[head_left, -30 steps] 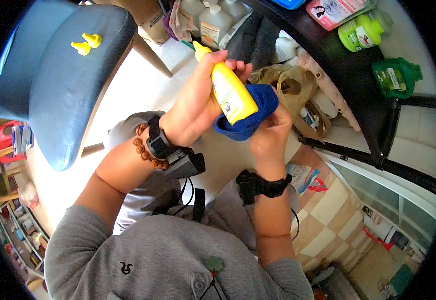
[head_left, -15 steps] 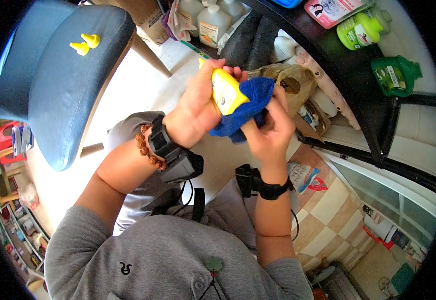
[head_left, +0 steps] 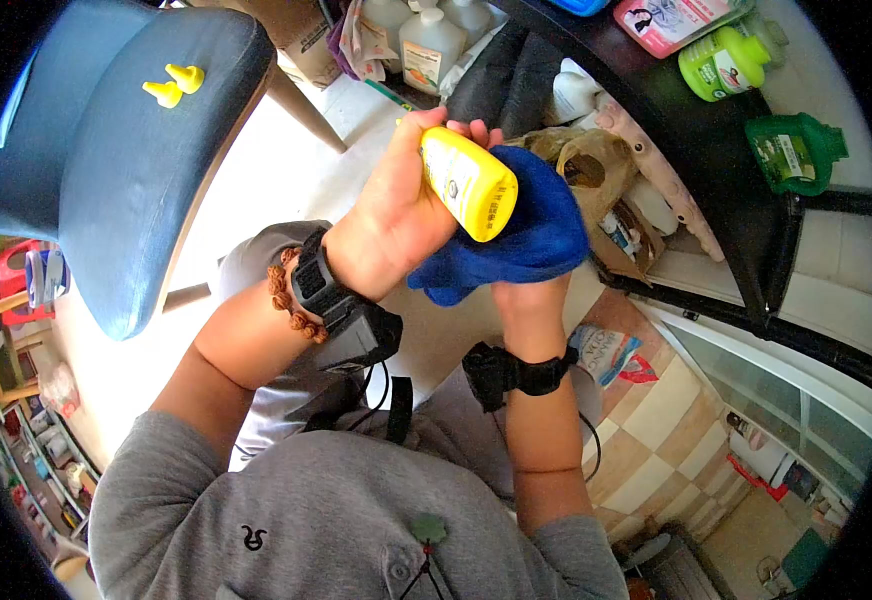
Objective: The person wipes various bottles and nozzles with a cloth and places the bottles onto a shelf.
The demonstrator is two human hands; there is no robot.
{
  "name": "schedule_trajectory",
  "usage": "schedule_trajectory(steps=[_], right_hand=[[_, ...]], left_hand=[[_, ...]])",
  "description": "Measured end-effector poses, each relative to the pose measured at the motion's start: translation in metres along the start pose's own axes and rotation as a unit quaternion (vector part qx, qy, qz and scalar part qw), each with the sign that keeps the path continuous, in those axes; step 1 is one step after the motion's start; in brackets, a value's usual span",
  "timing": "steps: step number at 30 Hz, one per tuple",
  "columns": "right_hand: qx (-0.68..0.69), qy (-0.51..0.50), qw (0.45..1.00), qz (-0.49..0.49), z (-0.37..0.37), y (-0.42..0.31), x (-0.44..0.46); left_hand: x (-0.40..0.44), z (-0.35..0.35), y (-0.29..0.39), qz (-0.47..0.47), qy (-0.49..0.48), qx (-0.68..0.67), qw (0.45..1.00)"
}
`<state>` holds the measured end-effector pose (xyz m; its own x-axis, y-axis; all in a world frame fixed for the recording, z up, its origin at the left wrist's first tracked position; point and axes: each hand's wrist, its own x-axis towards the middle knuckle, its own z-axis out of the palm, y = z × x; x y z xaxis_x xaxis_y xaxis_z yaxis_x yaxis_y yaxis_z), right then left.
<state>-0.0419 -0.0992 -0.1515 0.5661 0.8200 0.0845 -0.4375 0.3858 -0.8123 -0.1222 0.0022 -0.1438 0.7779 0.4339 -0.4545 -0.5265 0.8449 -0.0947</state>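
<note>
My left hand (head_left: 396, 215) is wrapped round a small yellow squeeze bottle (head_left: 461, 178), its printed flat base turned towards me and to the right. The bottle's other end is mostly covered by my fingers. A dark blue cloth (head_left: 546, 225) is spread over my right hand (head_left: 531, 302), right beside the bottle's base. Only the heel of that hand and the wrist show; the fingers are hidden beneath the cloth, which the hand holds up. Two yellow bottles with pointed tips, a nearer one (head_left: 166, 94) and a farther one (head_left: 187, 78), lie on the blue chair seat (head_left: 121, 190).
To the right, a black shelf (head_left: 671, 150) carries a pink-labelled container (head_left: 661, 22), a lime green bottle (head_left: 721, 65) and a dark green bottle (head_left: 791, 152). White jugs (head_left: 429, 50) stand on the floor ahead. Beneath the shelf are a plastic bag (head_left: 601, 160) and an open carton (head_left: 636, 235).
The cloth has spread out over my right hand, covering fingers that showed before. It has come off the bottle's base, which now faces me.
</note>
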Motion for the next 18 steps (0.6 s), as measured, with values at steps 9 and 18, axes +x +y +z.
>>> schedule_trajectory(steps=[9, 18], right_hand=[[-0.297, 0.121, 0.944, -0.079, -0.007, -0.009, -0.013], [0.029, -0.010, 0.994, 0.105, -0.006, 0.000, -0.009]], left_hand=[[-0.007, 0.000, -0.026, 0.165, 0.032, 0.178, 0.969], [-0.007, 0.013, -0.007, 0.323, -0.197, 0.478, 0.793]])
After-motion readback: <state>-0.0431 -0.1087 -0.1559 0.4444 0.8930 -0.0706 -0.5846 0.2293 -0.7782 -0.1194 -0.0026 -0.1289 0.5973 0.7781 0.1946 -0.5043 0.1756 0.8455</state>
